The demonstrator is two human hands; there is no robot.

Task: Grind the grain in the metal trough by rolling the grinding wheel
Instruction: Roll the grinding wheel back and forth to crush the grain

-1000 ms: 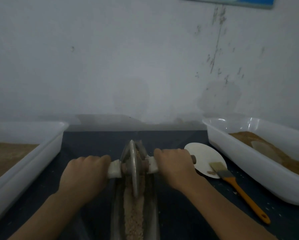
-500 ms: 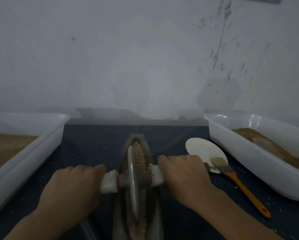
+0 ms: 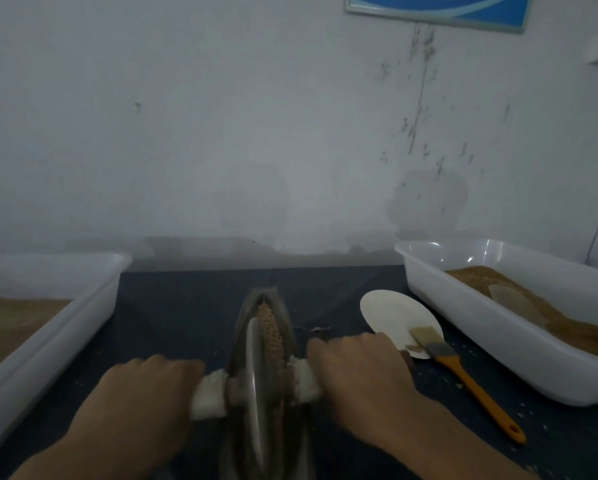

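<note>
A narrow boat-shaped metal trough (image 3: 280, 306) lies lengthwise on the dark table in front of me. Brown grain (image 3: 270, 330) fills its far end. A thin metal grinding wheel (image 3: 254, 382) stands upright in the trough on a cross axle with white-wrapped handles (image 3: 209, 398). My left hand (image 3: 141, 400) grips the left handle. My right hand (image 3: 360, 379) grips the right handle. The near part of the trough is hidden behind the wheel and my hands.
A white plastic tub (image 3: 470, 327) with brown meal stands at the right, another white tub (image 3: 58, 323) at the left. A round white plate (image 3: 391, 313) and an orange-handled brush (image 3: 464, 375) lie right of the trough. A wall rises behind the table.
The wheel has rolled toward me along the trough, from its far end to nearer the middle, uncovering grain at the far end. Both hands came back with the handles.
</note>
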